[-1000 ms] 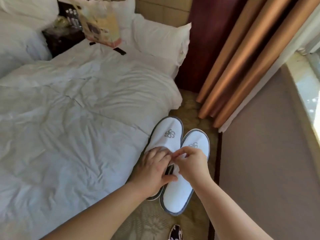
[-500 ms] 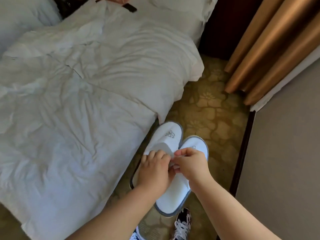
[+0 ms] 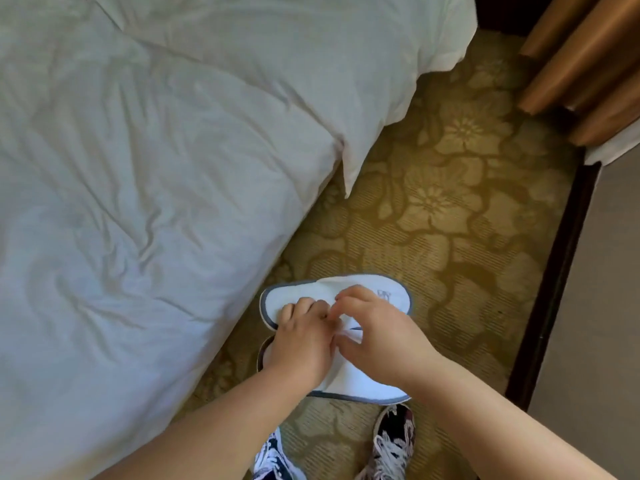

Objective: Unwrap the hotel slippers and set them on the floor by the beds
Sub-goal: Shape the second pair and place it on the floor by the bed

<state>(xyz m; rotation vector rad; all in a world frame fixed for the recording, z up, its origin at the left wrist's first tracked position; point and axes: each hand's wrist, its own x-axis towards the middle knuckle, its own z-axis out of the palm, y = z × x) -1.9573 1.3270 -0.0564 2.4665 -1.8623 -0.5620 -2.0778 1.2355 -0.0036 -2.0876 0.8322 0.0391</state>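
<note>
The white terry slippers with grey trim [image 3: 372, 289], lower centre, have dropped from bed height towards the gold floral carpet [image 3: 450, 209]. The left hand [image 3: 301, 344] and right hand [image 3: 379, 341], touching, pinch them; set-down looks close.

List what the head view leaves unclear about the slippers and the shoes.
Head view, white grey-trimmed fabric slippers: middles hidden by the left hand and right hand.
Head view, grey slipper logo: blurred.
Head view, patterned lace-up sneakers: cut off by the bottom edge.

white slippers [image 3: 349, 289] edged in grey; white duvet [image 3: 156, 168]; gold floral carpet [image 3: 433, 202]; copper-brown curtains [image 3: 588, 64].
</note>
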